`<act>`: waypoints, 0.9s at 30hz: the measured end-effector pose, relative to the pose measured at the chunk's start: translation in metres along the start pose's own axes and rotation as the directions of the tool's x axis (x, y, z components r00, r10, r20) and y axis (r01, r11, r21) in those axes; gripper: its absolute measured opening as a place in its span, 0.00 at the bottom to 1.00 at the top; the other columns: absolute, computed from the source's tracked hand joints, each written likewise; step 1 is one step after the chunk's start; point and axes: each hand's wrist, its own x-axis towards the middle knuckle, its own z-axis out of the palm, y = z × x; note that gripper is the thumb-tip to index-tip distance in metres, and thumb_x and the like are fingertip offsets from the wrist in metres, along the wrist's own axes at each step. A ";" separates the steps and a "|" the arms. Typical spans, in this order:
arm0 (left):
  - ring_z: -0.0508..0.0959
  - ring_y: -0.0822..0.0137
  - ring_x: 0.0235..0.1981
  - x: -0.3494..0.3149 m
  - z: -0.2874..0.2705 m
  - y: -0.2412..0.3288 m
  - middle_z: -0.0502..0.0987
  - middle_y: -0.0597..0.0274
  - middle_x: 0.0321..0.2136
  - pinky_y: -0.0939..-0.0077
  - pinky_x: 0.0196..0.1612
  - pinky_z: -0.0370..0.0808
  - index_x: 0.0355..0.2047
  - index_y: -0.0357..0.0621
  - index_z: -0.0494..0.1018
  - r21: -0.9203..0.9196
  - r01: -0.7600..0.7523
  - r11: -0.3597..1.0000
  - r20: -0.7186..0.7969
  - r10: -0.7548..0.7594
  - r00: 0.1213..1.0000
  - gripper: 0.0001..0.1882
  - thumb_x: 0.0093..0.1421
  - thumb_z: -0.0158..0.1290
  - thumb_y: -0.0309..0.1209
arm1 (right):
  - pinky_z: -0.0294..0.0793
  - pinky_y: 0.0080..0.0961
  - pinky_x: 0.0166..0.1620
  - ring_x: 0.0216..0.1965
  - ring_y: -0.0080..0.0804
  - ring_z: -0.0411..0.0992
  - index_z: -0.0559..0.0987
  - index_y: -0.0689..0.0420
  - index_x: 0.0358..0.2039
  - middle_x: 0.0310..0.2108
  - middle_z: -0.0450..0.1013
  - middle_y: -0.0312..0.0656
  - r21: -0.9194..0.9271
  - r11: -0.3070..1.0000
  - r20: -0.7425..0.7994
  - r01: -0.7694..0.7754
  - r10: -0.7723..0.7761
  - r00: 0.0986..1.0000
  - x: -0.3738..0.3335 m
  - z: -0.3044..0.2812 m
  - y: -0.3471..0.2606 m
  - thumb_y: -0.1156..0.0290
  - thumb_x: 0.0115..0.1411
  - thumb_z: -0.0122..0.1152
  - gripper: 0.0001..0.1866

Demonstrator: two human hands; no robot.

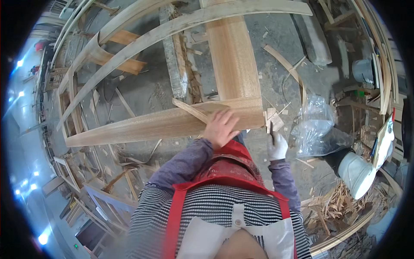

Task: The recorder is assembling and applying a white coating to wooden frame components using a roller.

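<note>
My bare left hand (222,127) rests on a long wooden board (142,127), fingers stretched out and apart. A thin wood strip (189,110) runs slantwise across the board and meets that hand at its knuckles. My right hand (277,146), in a white glove, is closed around a slim dark tool (271,127); its exact kind is too small to tell. The tool points up beside the board's right end. There, a few pale wood offcuts (274,119) lie on the floor. A wide wooden panel (233,56) reaches away from the board's far edge.
A pale curved wooden rail (189,19) arches across the far side. A rough-edged timber (174,64) lies between rail and board. To my right are clear plastic wrapping (317,129), a white bucket (357,175) and a heap of shavings (340,203). Wood scraps litter the grey floor.
</note>
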 end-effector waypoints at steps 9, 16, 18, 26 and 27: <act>0.75 0.55 0.37 -0.048 -0.034 -0.097 0.76 0.59 0.31 0.58 0.43 0.69 0.34 0.44 0.76 -0.059 0.210 0.976 -0.221 -0.218 0.951 0.09 0.54 0.56 0.33 | 0.66 0.15 0.24 0.24 0.13 0.65 0.78 0.64 0.37 0.23 0.69 0.30 0.657 0.356 0.575 -0.664 0.332 0.748 0.028 -0.031 -0.099 0.66 0.60 0.58 0.13; 0.76 0.53 0.31 -0.014 -0.033 -0.150 0.76 0.55 0.26 0.61 0.34 0.72 0.29 0.44 0.79 -0.291 0.317 0.903 -0.183 -0.378 0.908 0.07 0.53 0.57 0.33 | 0.72 0.26 0.29 0.27 0.30 0.71 0.78 0.62 0.40 0.25 0.71 0.41 0.329 0.927 0.443 -0.179 0.015 0.896 0.121 -0.007 -0.175 0.61 0.58 0.58 0.17; 0.77 0.54 0.31 -0.005 -0.029 -0.157 0.77 0.53 0.26 0.62 0.35 0.73 0.27 0.44 0.80 -0.307 0.322 0.896 -0.115 -0.371 0.922 0.07 0.52 0.58 0.34 | 0.74 0.35 0.32 0.31 0.49 0.76 0.79 0.57 0.39 0.30 0.76 0.55 0.075 0.967 0.376 0.243 -0.253 0.892 0.140 -0.007 -0.181 0.60 0.57 0.58 0.15; 0.80 0.56 0.30 0.017 -0.021 -0.169 0.79 0.50 0.26 0.67 0.37 0.75 0.29 0.40 0.80 -0.534 0.484 0.693 0.270 -0.403 0.875 0.11 0.48 0.58 0.34 | 0.68 0.30 0.19 0.14 0.32 0.69 0.75 0.62 0.31 0.17 0.69 0.41 0.279 0.737 0.722 -0.616 0.262 0.641 0.170 0.001 -0.204 0.64 0.56 0.57 0.13; 0.80 0.56 0.30 0.016 -0.021 -0.170 0.79 0.50 0.26 0.67 0.37 0.75 0.29 0.40 0.80 -0.535 0.489 0.689 0.282 -0.400 0.872 0.11 0.48 0.58 0.34 | 0.68 0.30 0.19 0.14 0.32 0.69 0.75 0.62 0.31 0.17 0.69 0.41 0.272 0.739 0.723 -0.616 0.265 0.638 0.169 0.003 -0.207 0.64 0.56 0.57 0.13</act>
